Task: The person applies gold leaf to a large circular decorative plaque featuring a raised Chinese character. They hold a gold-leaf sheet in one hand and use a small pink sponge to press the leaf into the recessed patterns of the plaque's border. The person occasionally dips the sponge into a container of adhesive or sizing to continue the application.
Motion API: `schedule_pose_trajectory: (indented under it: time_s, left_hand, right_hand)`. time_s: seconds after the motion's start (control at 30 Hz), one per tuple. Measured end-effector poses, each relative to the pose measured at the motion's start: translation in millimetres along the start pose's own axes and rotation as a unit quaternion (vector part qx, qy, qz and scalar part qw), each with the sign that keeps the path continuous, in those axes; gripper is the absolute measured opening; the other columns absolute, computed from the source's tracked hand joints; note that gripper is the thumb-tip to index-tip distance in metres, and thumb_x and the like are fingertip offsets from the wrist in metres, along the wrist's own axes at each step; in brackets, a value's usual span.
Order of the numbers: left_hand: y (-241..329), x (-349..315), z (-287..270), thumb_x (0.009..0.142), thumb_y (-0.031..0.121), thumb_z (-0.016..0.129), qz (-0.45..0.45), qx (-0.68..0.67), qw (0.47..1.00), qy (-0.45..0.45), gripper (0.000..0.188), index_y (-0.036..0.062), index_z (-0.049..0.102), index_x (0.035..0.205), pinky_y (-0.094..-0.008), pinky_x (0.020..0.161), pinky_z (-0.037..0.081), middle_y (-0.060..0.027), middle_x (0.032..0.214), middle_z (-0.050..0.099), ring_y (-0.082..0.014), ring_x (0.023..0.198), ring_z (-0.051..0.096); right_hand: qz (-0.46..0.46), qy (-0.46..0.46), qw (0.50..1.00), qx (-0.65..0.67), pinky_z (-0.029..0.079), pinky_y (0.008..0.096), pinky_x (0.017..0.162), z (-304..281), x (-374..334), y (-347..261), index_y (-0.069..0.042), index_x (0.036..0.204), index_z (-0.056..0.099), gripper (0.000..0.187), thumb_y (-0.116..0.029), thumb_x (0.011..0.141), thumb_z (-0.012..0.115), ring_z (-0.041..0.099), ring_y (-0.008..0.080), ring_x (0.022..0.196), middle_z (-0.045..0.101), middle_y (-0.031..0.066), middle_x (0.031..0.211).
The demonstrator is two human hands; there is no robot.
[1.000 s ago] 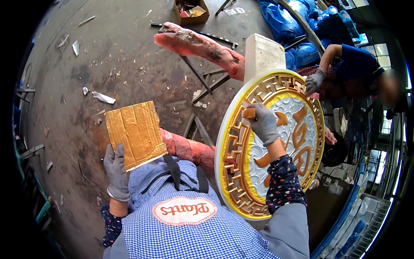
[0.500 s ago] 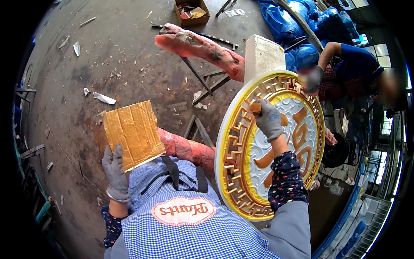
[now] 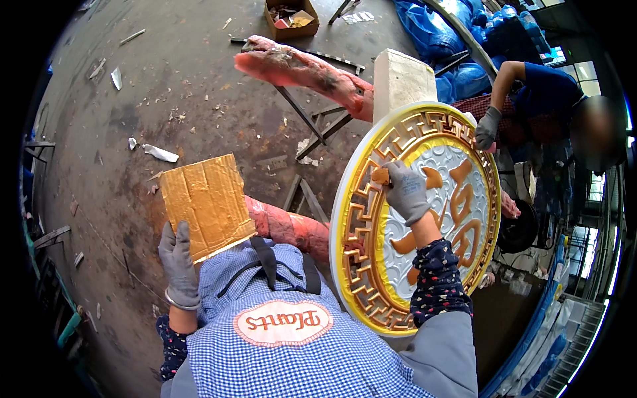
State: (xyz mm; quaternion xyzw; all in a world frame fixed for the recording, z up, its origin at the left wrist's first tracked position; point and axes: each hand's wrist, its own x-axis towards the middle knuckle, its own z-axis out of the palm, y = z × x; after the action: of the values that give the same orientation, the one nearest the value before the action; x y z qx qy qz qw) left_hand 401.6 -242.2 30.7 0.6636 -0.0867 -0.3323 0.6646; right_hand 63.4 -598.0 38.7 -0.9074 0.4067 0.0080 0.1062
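A flat piece of gold-coated cardboard (image 3: 206, 207) is held up in my gloved left hand (image 3: 179, 265), gripped along its lower left edge. My gloved right hand (image 3: 406, 194) pinches a small gold-stained block (image 3: 380, 176) against the border of a large round plaque (image 3: 361, 268). That border carries a raised gold key pattern. Inside it runs a ring of yellow covering, then a white swirled centre with raised gold character strokes (image 3: 461, 199), partly hidden by my right hand and forearm. The plaque stands tilted at my right, with a yellow and white outer rim.
A co-worker in a blue top (image 3: 551, 93) has a gloved hand (image 3: 488, 127) by the plaque's far right edge. A pale block (image 3: 405, 86) and rough pink beams (image 3: 312, 76) lie behind it, over dark metal stands (image 3: 298, 116). A cardboard box (image 3: 292, 25) sits farther back.
My right hand has moved slightly left and down along the border with the block. The co-worker's hand has shifted slightly right and down. My left hand and the cardboard barely move.
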Motion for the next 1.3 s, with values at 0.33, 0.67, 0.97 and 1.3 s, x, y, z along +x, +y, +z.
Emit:
schedule_pose_trajectory:
  time_s: [0.33,0.67,0.97,1.3]
  left_hand:
    - [7,-5,4,0.112,0.024,0.061,-0.023,-0.014,0.999,-0.022,0.034,-0.0021,0.063,0.133,-0.0269,0.094,0.053,-0.0047,0.123,0.071,-0.0100,0.109,0.065]
    - [8,-8,-5,0.112,0.025,0.060,-0.026,-0.031,0.999,-0.011,0.034,-0.0021,0.063,0.133,-0.0270,0.092,0.053,-0.0044,0.122,0.071,-0.0098,0.106,0.064]
    - [7,-6,-5,0.112,0.025,0.062,-0.012,-0.023,1.000,-0.011,0.034,-0.0024,0.063,0.132,-0.0269,0.092,0.052,-0.0041,0.121,0.070,-0.0094,0.106,0.063]
    - [-3,0,-8,0.111,0.027,0.062,-0.004,-0.004,1.000,-0.030,0.035,0.0009,0.062,0.134,-0.0287,0.082,0.061,-0.0067,0.118,0.073,-0.0138,0.100,0.073]
  right_hand:
    - [-0.133,-0.071,0.985,-0.081,0.059,0.0458,0.074,4,19,-23,-0.010,0.101,0.067,0.021,-0.015,0.083,0.076,0.073,0.0354,0.087,0.070,0.0125,0.098]
    - [-0.113,-0.081,0.985,-0.105,0.059,0.0468,0.076,3,24,-22,-0.010,0.105,0.067,0.026,-0.019,0.082,0.078,0.075,0.0355,0.090,0.071,0.0118,0.101]
    - [-0.102,-0.091,0.978,-0.159,0.059,0.0456,0.074,-11,22,-23,-0.011,0.098,0.065,0.019,-0.017,0.084,0.077,0.074,0.0355,0.088,0.070,0.0123,0.098]
    - [-0.075,-0.040,0.996,0.029,0.057,0.0479,0.081,-10,7,18,-0.011,0.107,0.068,0.023,-0.017,0.087,0.079,0.072,0.0393,0.096,0.072,0.0145,0.104]
